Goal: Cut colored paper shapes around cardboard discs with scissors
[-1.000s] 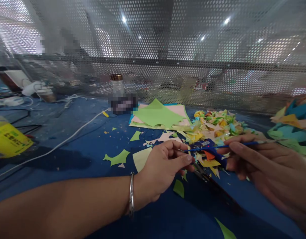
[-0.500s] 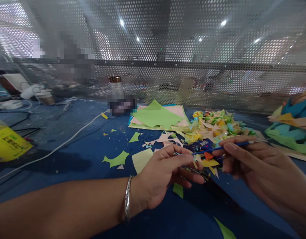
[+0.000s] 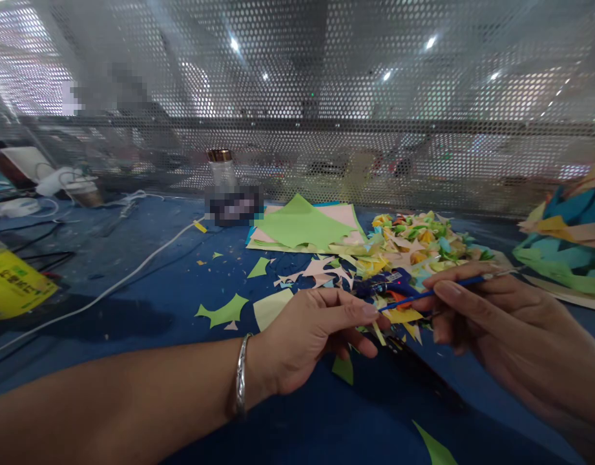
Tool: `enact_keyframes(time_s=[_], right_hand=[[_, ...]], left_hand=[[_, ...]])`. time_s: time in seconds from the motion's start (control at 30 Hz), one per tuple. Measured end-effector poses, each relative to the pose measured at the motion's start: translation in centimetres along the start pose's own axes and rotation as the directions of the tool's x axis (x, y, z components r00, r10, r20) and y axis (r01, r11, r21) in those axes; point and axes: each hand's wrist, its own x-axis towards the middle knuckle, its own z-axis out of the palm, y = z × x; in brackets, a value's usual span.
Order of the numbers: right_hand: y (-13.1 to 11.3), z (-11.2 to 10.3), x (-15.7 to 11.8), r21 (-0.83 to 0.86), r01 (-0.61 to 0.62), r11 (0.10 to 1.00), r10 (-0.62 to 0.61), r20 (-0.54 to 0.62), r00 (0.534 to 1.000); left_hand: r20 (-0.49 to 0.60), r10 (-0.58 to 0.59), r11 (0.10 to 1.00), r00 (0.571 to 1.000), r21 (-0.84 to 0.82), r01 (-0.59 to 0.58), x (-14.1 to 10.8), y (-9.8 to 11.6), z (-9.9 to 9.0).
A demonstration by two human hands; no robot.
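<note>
Between the fingers and thumb of my right hand (image 3: 491,310) is a thin blue stick (image 3: 426,294), slanting down to the left. My left hand (image 3: 321,332) has thumb and index finger pressed together at the stick's left tip; whether a small piece sits in that pinch is too small to tell. Behind the hands lie a dark blue tool (image 3: 389,281) with a red light, partly hidden, and pale pink paper scraps (image 3: 321,270). A heap of small folded paper pieces (image 3: 423,236) is beyond my right hand.
Stacked paper sheets (image 3: 302,223) lie at the back, beside a lidded bottle (image 3: 222,169). A white cable (image 3: 132,274) crosses the blue table (image 3: 146,323) at left, near a yellow packet (image 3: 16,281). Layered coloured paper (image 3: 566,245) stands right. A perforated metal screen (image 3: 297,84) rises behind.
My left hand's fingers have drawn together at the stick's tip, its lower fingers curling in more. My right hand keeps its hold on the stick. The view has shifted slightly.
</note>
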Motion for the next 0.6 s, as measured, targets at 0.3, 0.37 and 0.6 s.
enact_keyframes(time_s=[0.3,0.37,0.6], right_hand=[[0.08,-0.25,-0.06,-0.041,0.006,0.999,-0.005,0.031,1.000],[0.03,-0.39,0.05,-0.050,-0.004,0.999,0.007,0.053,0.999],[0.86,-0.68,0.26,-0.059,-0.033,0.998,0.044,0.205,0.978]], left_hand=[[0.099,0.294,0.797,0.951,0.523,-0.301,-0.32,0.21,-0.48],[0.108,0.323,0.754,0.940,0.571,-0.324,-0.35,0.25,-0.46],[0.125,0.288,0.793,0.950,0.525,-0.309,-0.03,0.30,-0.69]])
